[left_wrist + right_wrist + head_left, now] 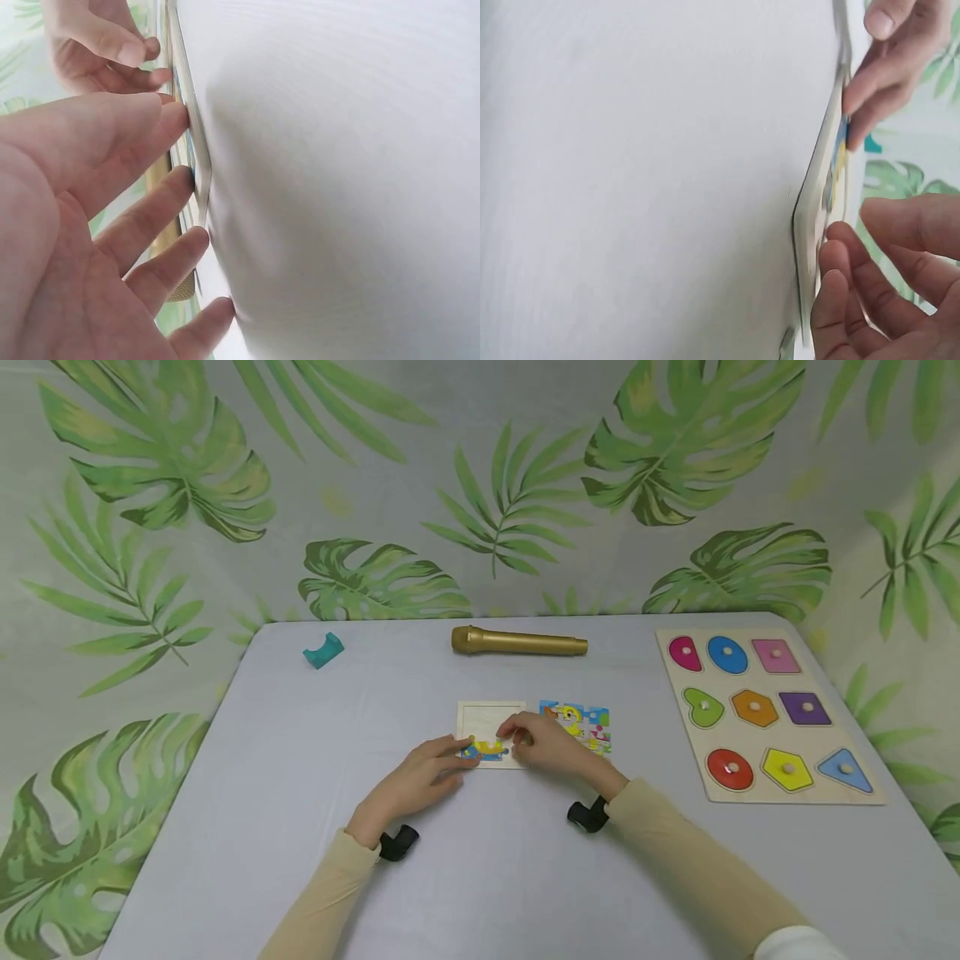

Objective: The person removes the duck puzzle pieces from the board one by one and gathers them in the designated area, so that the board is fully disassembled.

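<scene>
A small wooden puzzle tray (491, 703) lies in front of me, with blue and yellow puzzle pieces (489, 748) along its near side. Straight fingers of my left hand (420, 777) rest on the tray's left edge and the pieces there; in the left wrist view the fingertips spread along its side. Over the tray's right part is my right hand (551, 742), its fingers loosely bent at the surface. The right wrist view shows its thumb apart from the fingers and nothing between them. Beside the tray, partly behind this hand, lies a colourful cartoon puzzle picture (600, 720).
A gold microphone (521, 642) lies behind the tray. At the far left is a teal curved block (324, 651). On the right lies a wooden shape board (720, 739) with several knobbed shapes. A leaf-print cloth (517, 485) hangs behind the white table (487, 885).
</scene>
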`<state>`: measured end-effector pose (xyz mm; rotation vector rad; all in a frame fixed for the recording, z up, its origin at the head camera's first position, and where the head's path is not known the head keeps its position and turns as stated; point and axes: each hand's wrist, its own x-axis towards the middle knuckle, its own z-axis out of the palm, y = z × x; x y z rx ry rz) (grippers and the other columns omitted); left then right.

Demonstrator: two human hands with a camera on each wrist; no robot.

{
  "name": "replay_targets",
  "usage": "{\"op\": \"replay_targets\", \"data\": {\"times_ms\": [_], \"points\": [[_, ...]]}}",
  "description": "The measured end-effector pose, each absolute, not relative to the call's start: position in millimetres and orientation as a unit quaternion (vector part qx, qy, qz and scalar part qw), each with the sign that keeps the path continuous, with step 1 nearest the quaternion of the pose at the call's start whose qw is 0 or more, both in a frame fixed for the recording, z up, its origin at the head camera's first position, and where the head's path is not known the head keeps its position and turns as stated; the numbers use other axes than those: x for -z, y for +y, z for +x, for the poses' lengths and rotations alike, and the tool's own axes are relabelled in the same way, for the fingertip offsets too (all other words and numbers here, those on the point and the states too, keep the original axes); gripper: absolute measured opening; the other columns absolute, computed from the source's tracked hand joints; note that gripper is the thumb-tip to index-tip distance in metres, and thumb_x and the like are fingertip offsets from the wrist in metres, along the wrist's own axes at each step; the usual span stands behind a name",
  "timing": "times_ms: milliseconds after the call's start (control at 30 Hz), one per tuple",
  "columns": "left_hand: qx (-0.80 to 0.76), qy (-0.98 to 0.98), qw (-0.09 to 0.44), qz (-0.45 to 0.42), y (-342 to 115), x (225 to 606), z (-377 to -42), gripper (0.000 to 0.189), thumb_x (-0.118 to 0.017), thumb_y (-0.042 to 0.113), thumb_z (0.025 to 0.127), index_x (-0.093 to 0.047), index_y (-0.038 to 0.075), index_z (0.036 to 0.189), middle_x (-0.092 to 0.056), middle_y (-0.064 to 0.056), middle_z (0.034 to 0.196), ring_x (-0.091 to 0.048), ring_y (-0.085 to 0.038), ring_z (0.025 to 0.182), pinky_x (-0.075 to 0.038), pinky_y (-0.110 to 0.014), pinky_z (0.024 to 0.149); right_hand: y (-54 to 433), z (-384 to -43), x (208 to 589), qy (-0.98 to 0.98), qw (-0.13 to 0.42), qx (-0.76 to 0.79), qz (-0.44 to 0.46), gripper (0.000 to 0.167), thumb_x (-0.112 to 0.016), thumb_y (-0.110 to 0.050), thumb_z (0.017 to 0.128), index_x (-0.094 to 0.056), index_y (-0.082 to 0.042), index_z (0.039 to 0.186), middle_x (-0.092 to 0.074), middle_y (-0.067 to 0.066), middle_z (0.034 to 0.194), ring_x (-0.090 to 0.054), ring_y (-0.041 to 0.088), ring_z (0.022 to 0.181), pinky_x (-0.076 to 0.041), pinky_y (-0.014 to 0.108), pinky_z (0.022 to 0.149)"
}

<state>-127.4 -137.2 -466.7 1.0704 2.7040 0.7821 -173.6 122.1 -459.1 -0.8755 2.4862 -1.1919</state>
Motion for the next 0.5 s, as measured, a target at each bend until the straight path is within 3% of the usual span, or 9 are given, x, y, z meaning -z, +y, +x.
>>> {"op": "replay_targets", "data": {"times_ms": [167, 367, 500], "points": [[-0.260, 0.896, 0.065, 0.354, -135, 465, -127, 0.032, -0.061, 0.011, 0.093, -0.065, 0.006, 0.125, -0.046, -0.015, 0.142, -0.035, -0.041, 0.132, -0.028, -0.054, 0.106, 112, -171, 459, 0.857, 0.139, 0.406, -0.285, 0.027, -0.059, 0.006, 0.081, -0.065, -0.002, 0.106, -0.064, 0.005, 0.098, -0.055, 0.017, 0.085, -0.047, 0.029, 0.077], [-0.254, 0.899, 0.067, 0.350, -134, 462, -126, 0.032, -0.062, 0.011, 0.093, -0.064, 0.006, 0.125, -0.045, -0.015, 0.143, -0.037, -0.040, 0.131, -0.029, -0.055, 0.104, 107, -172, 460, 0.856, 0.124, 0.415, -0.280, 0.029, -0.057, 0.010, 0.082, -0.067, -0.002, 0.106, -0.058, 0.004, 0.089, -0.051, 0.016, 0.080, -0.046, 0.027, 0.071], [-0.257, 0.899, 0.068, 0.347, -134, 461, -125, 0.032, -0.061, 0.010, 0.093, -0.064, 0.006, 0.125, -0.045, -0.015, 0.143, -0.037, -0.039, 0.131, -0.029, -0.055, 0.104, 103, -172, 463, 0.862, 0.102, 0.393, -0.303, 0.031, -0.054, 0.010, 0.085, -0.068, -0.003, 0.109, -0.057, 0.007, 0.094, -0.050, 0.016, 0.079, -0.044, 0.025, 0.068]]}}
